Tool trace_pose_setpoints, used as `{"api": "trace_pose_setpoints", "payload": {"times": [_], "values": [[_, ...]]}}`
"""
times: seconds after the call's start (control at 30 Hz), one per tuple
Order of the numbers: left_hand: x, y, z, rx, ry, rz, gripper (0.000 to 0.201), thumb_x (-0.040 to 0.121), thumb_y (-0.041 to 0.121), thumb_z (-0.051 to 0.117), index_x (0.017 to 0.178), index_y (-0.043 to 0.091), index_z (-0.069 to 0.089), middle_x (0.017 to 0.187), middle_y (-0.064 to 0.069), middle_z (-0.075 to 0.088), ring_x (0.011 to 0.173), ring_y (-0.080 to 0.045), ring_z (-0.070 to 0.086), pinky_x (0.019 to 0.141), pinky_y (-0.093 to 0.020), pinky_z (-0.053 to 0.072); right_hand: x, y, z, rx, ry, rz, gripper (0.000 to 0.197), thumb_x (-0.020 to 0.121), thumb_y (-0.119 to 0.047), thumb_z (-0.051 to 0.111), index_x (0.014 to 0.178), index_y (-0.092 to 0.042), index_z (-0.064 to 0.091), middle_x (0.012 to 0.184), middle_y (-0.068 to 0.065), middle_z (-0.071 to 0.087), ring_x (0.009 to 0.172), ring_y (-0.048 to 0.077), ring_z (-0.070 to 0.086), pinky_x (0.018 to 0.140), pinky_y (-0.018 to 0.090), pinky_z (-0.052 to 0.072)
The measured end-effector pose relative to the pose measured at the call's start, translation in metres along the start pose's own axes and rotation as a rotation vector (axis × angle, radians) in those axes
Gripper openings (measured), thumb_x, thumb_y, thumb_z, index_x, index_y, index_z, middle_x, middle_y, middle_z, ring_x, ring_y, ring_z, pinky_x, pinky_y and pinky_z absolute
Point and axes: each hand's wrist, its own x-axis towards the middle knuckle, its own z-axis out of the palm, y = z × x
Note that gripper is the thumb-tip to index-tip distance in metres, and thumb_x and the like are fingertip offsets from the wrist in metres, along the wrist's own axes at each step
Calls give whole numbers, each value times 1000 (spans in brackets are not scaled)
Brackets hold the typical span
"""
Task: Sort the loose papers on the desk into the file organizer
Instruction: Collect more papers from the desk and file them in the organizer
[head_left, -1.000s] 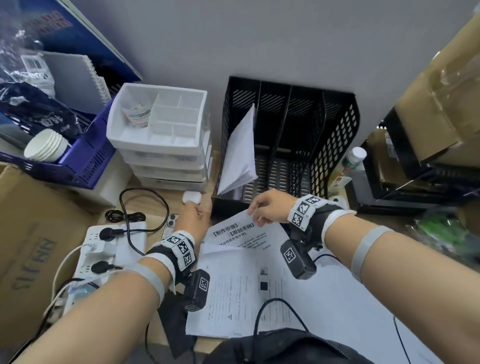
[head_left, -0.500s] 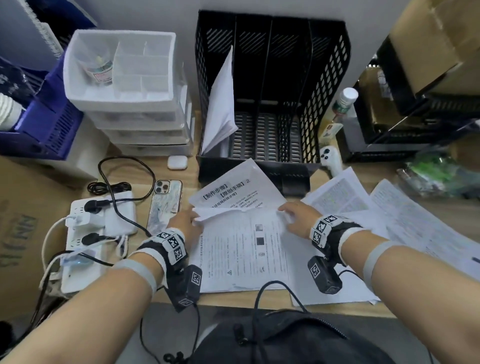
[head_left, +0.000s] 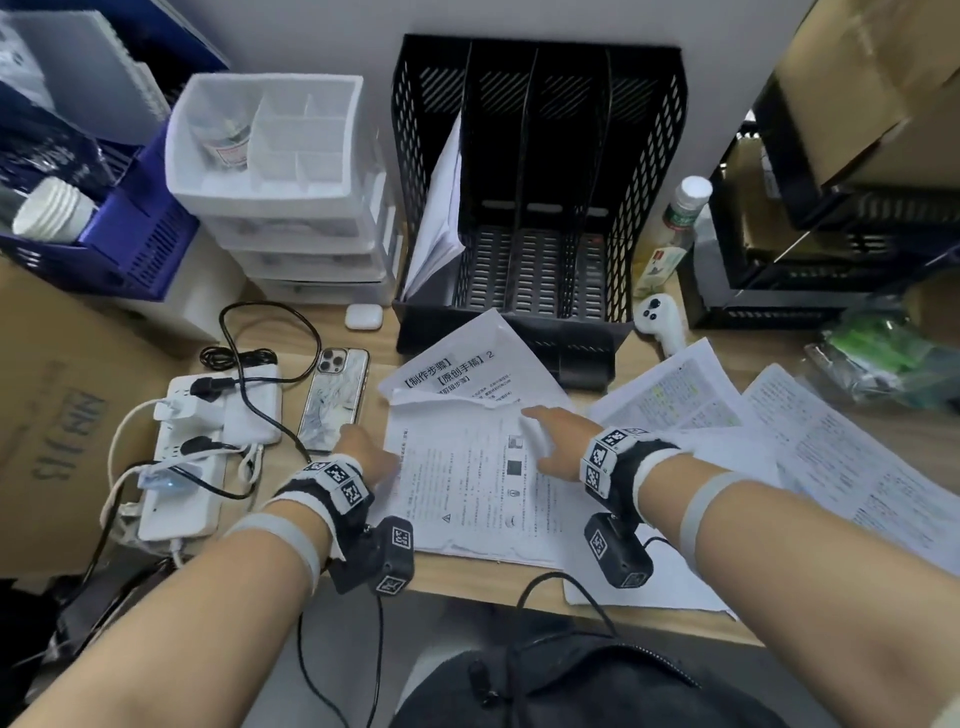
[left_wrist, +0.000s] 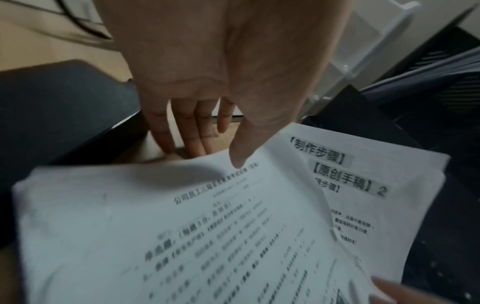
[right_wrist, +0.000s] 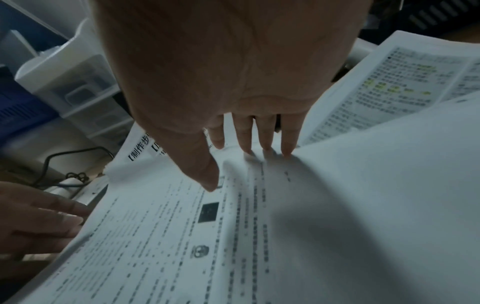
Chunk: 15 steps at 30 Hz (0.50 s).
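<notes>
The black mesh file organizer (head_left: 644, 171) stands at the back of the desk, with white sheets (head_left: 439, 223) leaning in its leftmost slot. Loose papers lie in front of it: a printed sheet (head_left: 467, 478) on top of one with a bold heading (head_left: 457, 366), and more papers (head_left: 670, 395) to the right. My left hand (head_left: 363, 454) is at the printed sheet's left edge, fingers straight, thumb (left_wrist: 237, 158) lying on the paper. My right hand (head_left: 545, 436) rests on the same sheet near its top right, straight fingers (right_wrist: 285, 144) pressing it down.
A phone (head_left: 335, 397) and a power strip (head_left: 208, 447) with cables lie left of the papers. White drawers (head_left: 291, 244) and an earbud case (head_left: 363, 316) sit beside the organizer. A bottle (head_left: 675, 228) and a white controller (head_left: 660, 314) stand to its right.
Both hands have drawn back from the front of the organizer to the printed sheet on the desk. The left hand has slid down its left edge.
</notes>
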Motion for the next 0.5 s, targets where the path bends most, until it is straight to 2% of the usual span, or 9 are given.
{"api": "trace_pose_setpoints", "payload": {"times": [0.03,0.07,0.1,0.17,0.27,0.37,0.43,0.47,0.5], "values": [[1,-3,3,-11,-12,26,43,88,16,71,125,0,57,102,-14,66,105,-35,65,80,-38,50,-1,1,4,-13,4,-10,61,88,-13,55,145,-12,33,149,8,39,136,28,41,110,35,36],[2,-6,6,-24,-20,59,31,88,15,69,116,1,67,95,-12,68,98,-33,67,80,-38,53,-1,5,8,0,4,-9,61,88,-14,55,145,-13,34,151,7,37,140,27,36,113,35,32],[3,-7,8,-50,-20,98,26,90,16,68,112,2,71,96,-10,71,94,-31,68,80,-35,54,-2,8,11,14,-1,-7,64,88,-15,56,147,-15,32,153,6,34,143,25,32,115,35,28],[-3,-7,9,-83,1,198,26,94,19,64,117,8,70,107,-8,72,97,-27,66,87,-34,52,-4,14,15,65,6,4,73,86,-18,59,150,-22,25,157,3,29,143,23,31,116,35,26],[-17,4,-2,-107,52,363,34,97,22,56,130,15,60,128,-10,67,118,-33,62,102,-44,49,-5,12,3,179,116,5,81,82,-21,65,149,-29,22,153,7,32,134,26,42,108,37,39],[-45,31,-26,-53,112,576,25,101,18,51,125,16,59,121,-9,67,112,-27,62,96,-42,50,-10,1,-28,304,260,-53,86,78,-25,73,149,-30,24,150,4,37,129,23,48,104,36,43],[-67,57,-42,-25,181,741,19,101,15,52,118,14,61,103,-3,69,96,-7,64,86,-34,52,-14,-4,-51,362,301,-92,67,79,-25,74,139,-27,45,133,2,57,115,18,58,95,31,47],[-78,70,-49,4,221,826,13,100,13,53,110,15,62,92,4,67,85,7,60,76,-25,48,-18,-5,-62,378,311,-100,46,81,-24,72,125,-23,58,116,2,67,99,16,65,86,29,50],[-88,84,-55,31,269,901,10,99,12,54,102,17,61,85,8,65,78,12,57,69,-20,42,-22,-5,-73,383,327,-84,22,85,-24,69,107,-19,67,97,3,72,80,13,66,74,28,50]]}}
